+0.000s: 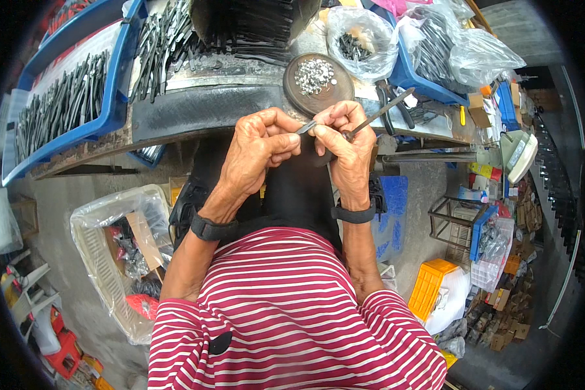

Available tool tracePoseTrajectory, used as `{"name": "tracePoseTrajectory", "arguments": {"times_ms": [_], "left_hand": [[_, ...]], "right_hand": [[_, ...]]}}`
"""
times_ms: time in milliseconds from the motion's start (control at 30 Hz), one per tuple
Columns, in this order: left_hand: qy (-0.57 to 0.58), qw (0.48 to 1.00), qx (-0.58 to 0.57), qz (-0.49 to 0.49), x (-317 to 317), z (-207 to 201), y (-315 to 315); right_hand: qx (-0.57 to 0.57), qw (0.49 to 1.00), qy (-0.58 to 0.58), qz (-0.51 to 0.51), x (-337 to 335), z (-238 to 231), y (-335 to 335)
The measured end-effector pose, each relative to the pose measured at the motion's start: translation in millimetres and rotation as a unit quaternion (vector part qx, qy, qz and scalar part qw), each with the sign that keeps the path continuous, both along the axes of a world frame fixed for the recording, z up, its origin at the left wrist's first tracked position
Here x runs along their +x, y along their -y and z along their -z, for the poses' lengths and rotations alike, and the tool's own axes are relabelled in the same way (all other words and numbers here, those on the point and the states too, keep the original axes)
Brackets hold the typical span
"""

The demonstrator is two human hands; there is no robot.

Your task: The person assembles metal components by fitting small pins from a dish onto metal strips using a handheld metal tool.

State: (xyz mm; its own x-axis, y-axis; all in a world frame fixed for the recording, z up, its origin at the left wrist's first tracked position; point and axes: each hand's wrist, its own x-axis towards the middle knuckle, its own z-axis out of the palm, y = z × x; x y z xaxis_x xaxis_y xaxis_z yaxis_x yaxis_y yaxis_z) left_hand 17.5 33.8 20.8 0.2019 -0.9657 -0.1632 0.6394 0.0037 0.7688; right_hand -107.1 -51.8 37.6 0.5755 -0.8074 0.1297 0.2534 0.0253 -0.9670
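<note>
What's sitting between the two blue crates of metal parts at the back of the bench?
In the head view, a round brown dish of small silvery pieces and a clear bag of dark parts lie between the left crate and right crate.

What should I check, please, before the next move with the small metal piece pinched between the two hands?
1. Left hand pinches the small metal piece at its fingers: ok.
2. Right hand holds the thin dark tool, its long end pointing up and right: ok.
3. Tool tip meets the piece: cannot tell, fingers cover it.
4. Round dish of small shiny parts sits just beyond the hands on the bench: ok.
5. Both wrist straps sit snug: ok.
6. Piece's alignment: cannot tell, too small.
</note>
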Motion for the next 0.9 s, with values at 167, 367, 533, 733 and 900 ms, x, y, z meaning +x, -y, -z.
{"name": "tracePoseTrajectory", "arguments": {"times_ms": [167,367,533,733,900], "left_hand": [[0.097,0.995,0.004,-0.039,-5,-5,0],[0.250,0.962,-0.014,-0.111,-16,-8,0],[0.338,0.927,-0.005,-0.161,-23,-7,1],[0.473,0.850,-0.062,-0.223,-24,0,4],[0.351,0.917,-0.036,-0.188,-24,-2,5]], "right_hand": [[-0.001,1.000,0.001,0.012,0,2,-1],[0.010,1.000,0.014,0.020,1,4,-3],[0.030,0.998,-0.006,0.054,4,3,-7],[0.072,0.995,-0.031,0.054,0,-11,-8],[0.063,0.996,-0.043,0.041,2,-16,-6]]}}
